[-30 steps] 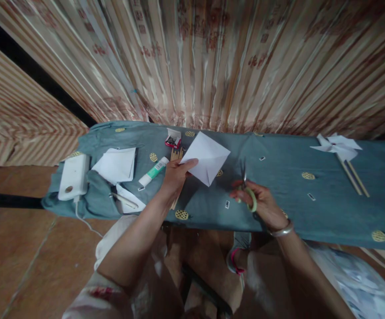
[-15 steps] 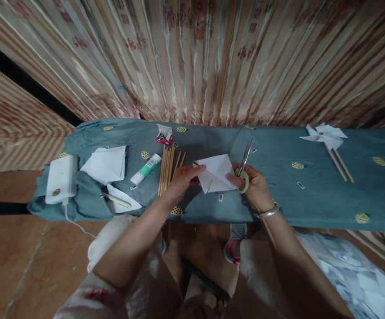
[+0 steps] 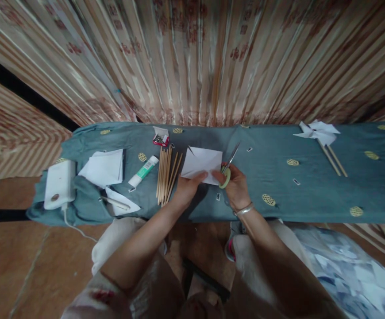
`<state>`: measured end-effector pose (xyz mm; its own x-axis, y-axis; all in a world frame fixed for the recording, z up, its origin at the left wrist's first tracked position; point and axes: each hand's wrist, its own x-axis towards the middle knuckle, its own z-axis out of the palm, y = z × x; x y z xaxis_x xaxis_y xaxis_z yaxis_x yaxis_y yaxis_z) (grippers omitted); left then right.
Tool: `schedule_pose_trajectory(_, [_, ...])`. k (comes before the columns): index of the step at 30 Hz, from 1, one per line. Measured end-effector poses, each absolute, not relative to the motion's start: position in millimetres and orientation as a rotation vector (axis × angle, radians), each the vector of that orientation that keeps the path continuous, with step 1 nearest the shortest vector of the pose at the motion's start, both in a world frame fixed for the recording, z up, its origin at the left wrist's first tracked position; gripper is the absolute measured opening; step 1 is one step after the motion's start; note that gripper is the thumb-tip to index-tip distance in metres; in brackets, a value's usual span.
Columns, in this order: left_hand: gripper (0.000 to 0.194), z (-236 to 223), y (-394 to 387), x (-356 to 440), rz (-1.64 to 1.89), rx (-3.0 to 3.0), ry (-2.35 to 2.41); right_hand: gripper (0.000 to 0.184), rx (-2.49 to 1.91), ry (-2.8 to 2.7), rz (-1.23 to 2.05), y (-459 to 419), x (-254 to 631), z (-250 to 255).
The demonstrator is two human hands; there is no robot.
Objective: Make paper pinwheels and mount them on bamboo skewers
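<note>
A square white sheet of paper [image 3: 203, 160], with a slit at its upper left corner, is held up over the cloth between both hands. My left hand [image 3: 189, 188] pinches its lower edge, thumb on top. My right hand [image 3: 235, 185] is closed on a pair of scissors [image 3: 227, 173] with pale green handles, the blades pointing up and away. The right thumb also presses the paper's lower right corner. Just left of the paper lie several thin wooden sticks [image 3: 166, 175] in a loose bundle. The fingers under the sheet are hidden.
On the green cloth [image 3: 272, 181] lie a glue stick [image 3: 143, 171], an open red box [image 3: 161, 138] of small metal pieces, a paper stack [image 3: 104, 166], a pen [image 3: 116, 203] on folded paper, a white corded device [image 3: 59, 184], and a paper pinwheel [image 3: 318, 132] with two sticks at right.
Both hands have shifted left with the paper and scissors. The sheet has been turned, so the slit is now at its upper left; the left hand grips the lower edge.
</note>
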<state>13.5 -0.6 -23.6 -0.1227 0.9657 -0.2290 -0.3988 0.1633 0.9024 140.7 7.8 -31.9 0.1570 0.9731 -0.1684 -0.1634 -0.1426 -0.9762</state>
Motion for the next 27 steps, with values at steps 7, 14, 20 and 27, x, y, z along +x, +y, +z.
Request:
schedule_pose_trajectory(7, [0.037,-21.1,3.8,5.2,1.281,0.683,1.188,0.043,-1.255,-0.946,1.315,4.2,140.9,-31.0])
schedule_pose_trajectory(14, [0.034,-22.8,2.0,4.1,1.239,0.703,1.223,0.045,-1.233,-0.932,1.349,3.5,141.8,-31.0])
schedule_pose_trajectory(20, [0.026,-19.2,14.3,-8.2,1.281,0.709,1.29,0.046,-1.226,-1.108,1.419,-3.2,152.0,-21.5])
schedule_pose_trajectory(27, [0.018,-12.4,28.2,-26.7,1.383,0.689,1.31,0.047,-1.161,-1.481,1.776,-17.5,164.2,-16.3])
